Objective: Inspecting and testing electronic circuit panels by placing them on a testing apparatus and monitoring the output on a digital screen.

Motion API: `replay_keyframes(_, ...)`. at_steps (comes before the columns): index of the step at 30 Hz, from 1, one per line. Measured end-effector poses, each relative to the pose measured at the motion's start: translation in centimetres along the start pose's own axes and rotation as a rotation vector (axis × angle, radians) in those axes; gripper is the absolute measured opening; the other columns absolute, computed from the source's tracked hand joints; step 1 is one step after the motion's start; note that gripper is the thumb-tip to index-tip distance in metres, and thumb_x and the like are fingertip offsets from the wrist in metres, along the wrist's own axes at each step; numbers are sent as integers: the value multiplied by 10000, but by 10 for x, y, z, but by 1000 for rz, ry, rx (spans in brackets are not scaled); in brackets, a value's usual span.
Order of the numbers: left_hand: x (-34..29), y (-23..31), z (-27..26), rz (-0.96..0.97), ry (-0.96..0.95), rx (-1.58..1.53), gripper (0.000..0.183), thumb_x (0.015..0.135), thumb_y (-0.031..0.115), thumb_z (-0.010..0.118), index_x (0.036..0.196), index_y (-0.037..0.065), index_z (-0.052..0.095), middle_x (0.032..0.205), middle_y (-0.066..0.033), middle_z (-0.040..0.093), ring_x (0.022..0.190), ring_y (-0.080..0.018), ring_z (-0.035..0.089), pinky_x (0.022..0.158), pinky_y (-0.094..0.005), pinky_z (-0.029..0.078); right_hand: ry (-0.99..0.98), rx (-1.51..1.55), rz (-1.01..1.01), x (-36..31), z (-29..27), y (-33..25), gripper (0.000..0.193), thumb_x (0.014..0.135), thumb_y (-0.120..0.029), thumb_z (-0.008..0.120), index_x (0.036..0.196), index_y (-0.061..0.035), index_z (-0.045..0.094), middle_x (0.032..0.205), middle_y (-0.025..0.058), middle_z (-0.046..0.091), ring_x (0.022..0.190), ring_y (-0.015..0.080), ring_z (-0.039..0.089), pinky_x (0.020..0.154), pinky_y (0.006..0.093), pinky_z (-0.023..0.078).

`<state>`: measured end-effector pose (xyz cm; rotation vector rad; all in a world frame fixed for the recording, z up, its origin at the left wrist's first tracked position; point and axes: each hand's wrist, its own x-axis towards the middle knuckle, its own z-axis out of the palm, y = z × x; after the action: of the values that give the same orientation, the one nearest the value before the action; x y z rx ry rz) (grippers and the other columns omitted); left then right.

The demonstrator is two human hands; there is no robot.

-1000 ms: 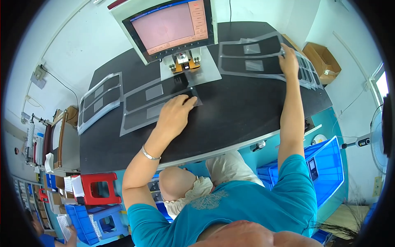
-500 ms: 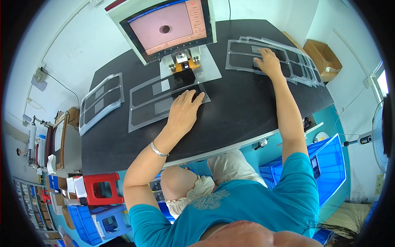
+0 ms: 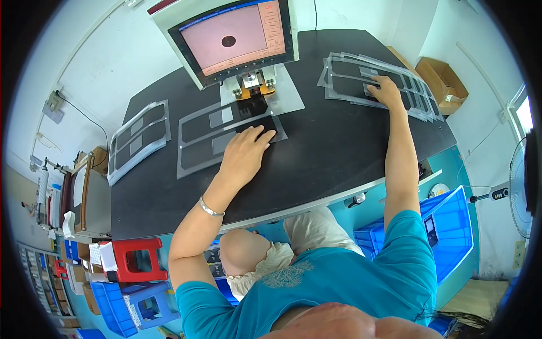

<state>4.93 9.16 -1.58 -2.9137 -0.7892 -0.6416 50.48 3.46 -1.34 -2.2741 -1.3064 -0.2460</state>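
Observation:
My left hand (image 3: 243, 155) lies palm down on the right part of a clear-edged sheet with dark panels (image 3: 192, 148), its fingers stretched toward the machine. That sheet's far right part reaches below a small metal and yellow fixture (image 3: 255, 90) under the monitor (image 3: 228, 39). A dark round spot on a pink field shows on the screen. Out at the right, my right hand (image 3: 389, 94) rests on a fanned stack of similar sheets (image 3: 344, 68), thumb and fingers apart. What lies beneath its palm is hidden.
Another stack of sheets (image 3: 141, 138) lies at the table's left. A cardboard box (image 3: 442, 82) stands past the far right edge. Below the table are a blue bin (image 3: 451, 231) at right and a red stool (image 3: 138, 259) at left. A fan (image 3: 522, 186) is at far right.
My right hand and the top sheet of the right stack have shifted right. The sheet under my left hand has moved slightly, and the spot on the screen has shifted a little right.

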Motion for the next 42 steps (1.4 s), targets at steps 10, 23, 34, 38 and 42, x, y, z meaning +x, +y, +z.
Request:
replay_keyframes(10, 23, -20, 25, -51, 76, 127, 365, 954, 159, 584, 1316, 109, 593, 1326, -150, 583, 1221, -324, 560, 996, -434, 476, 47, 75, -105, 4, 9, -13, 401, 855, -294, 703, 1176, -53, 686, 1242, 180, 639, 1163, 354, 602, 992, 408, 470)
replay_keyframes(23, 5, -27, -7, -85, 40, -46, 391, 873, 42, 614, 1254, 129, 625, 1242, -75, 639, 1119, -278, 617, 898, -383, 537, 78, 161, -153, 5, 8, -14, 386, 855, -268, 704, 1172, -48, 687, 1228, 181, 651, 1160, 354, 609, 999, 400, 467)
replay_keyframes(34, 24, -56, 12, -138, 104, 44, 295, 886, 10, 555, 1124, 114, 694, 1170, -37, 682, 1043, -268, 657, 802, -375, 559, 60, 182, -173, 5, 12, -24, 370, 853, -229, 715, 1174, -49, 685, 1215, 175, 658, 1117, 338, 632, 959, 388, 492)
replay_keyframes(38, 34, -56, 18, -153, 97, 86, 379, 868, -41, 520, 1198, 92, 651, 1242, -72, 649, 1107, -285, 633, 867, -380, 547, 66, 197, -185, 4, 14, -25, 366, 856, -231, 714, 1177, -57, 687, 1207, 173, 661, 1120, 337, 631, 960, 392, 492)
replay_keyframes(42, 33, -61, 24, -168, 123, 94, 465, 842, -84, 494, 1256, 94, 612, 1285, -85, 629, 1149, -295, 613, 907, -395, 539, 49, 229, -166, 1, 13, -31, 358, 859, -233, 711, 1176, -68, 692, 1209, 170, 664, 1135, 335, 624, 967, 394, 490)
